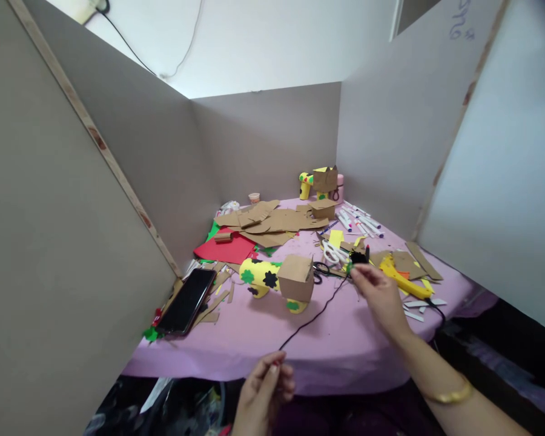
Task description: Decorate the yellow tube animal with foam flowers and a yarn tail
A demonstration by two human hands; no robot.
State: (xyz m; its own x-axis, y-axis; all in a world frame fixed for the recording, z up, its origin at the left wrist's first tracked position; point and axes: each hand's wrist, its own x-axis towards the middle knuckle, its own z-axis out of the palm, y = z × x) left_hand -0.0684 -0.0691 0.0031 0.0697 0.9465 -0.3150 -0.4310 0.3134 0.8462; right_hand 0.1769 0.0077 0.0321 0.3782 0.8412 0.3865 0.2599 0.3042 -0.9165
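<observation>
Where it spans the pink worktop (254, 342), a thin black cord (313, 318) is pinched in closed fingers at both ends: near end by the left hand (266, 390), far end by the right hand (379, 293), beside a spotted yellow figure (263, 277).

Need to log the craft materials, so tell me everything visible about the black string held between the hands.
The black string is one thin, dark strand that looks like yarn or cord. It runs diagonally and almost straight, pinched at its near end by the left hand and at its far end by the right hand, beside a small dark clump too blurred to identify. It crosses the purple table cover, just right of the cardboard figure. Whether it touches the cover is unclear.
</observation>
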